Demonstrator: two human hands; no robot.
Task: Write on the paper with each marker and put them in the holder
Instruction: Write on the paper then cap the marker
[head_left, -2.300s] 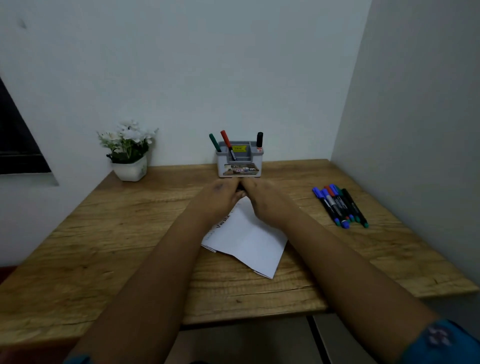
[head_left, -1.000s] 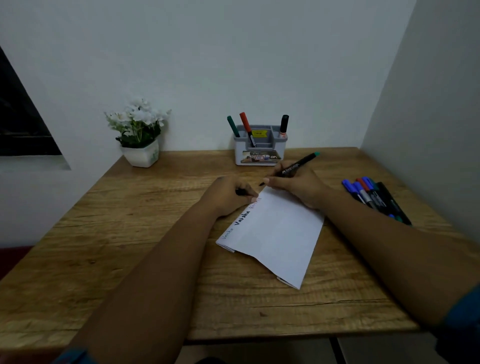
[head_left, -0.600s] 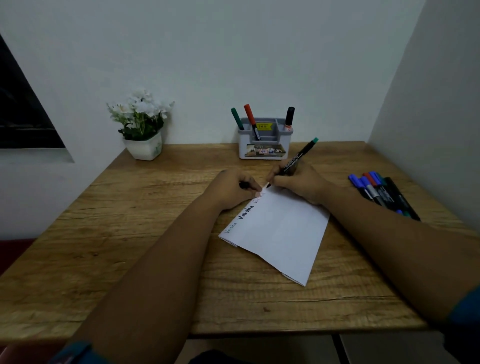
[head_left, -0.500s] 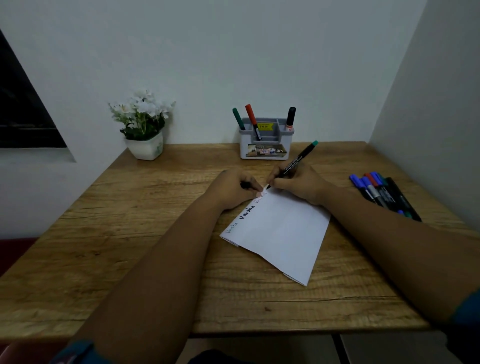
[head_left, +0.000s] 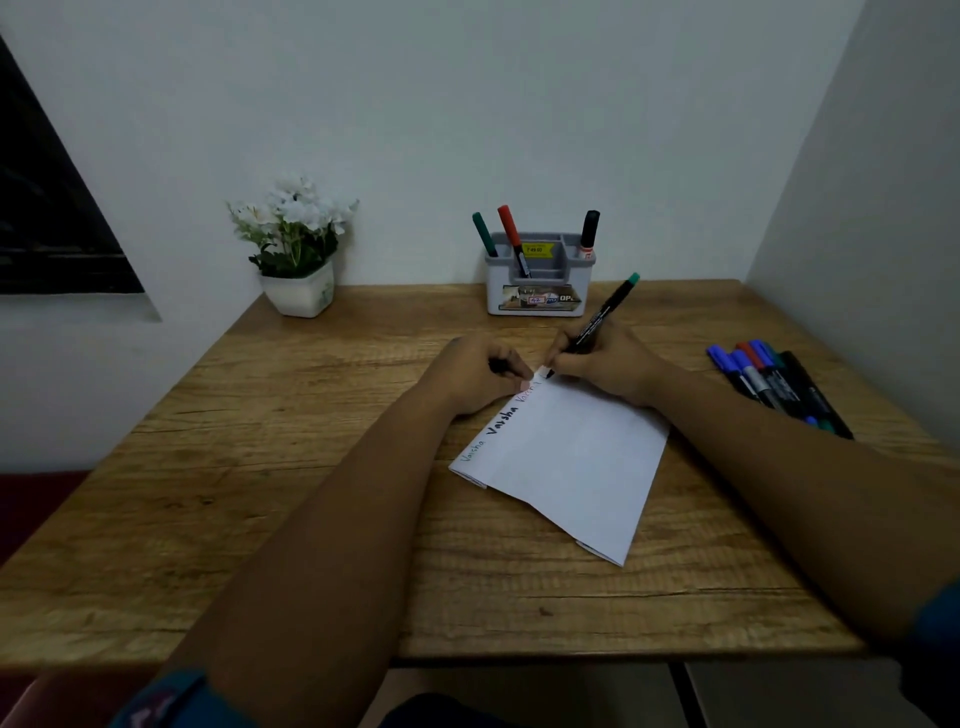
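Observation:
A folded white paper (head_left: 571, 462) lies on the wooden table (head_left: 260, 467) with three written words along its left edge. My right hand (head_left: 605, 366) grips a black marker with a green end (head_left: 602, 317), its tip on the paper's far corner. My left hand (head_left: 480, 371) rests at that corner, fingers curled round a small dark cap (head_left: 500, 367). A grey holder (head_left: 540, 280) at the back holds a green, a red and a black marker. Several more markers (head_left: 769, 382) lie in a bunch at the right.
A white pot with white flowers (head_left: 296, 254) stands at the back left of the table. White walls close in behind and on the right. The table's front edge runs just below my forearms.
My hands parted from in front of the holder. The right hand now holds the uncapped marker and has brought its tip down onto the paper's far corner; the left holds the cap.

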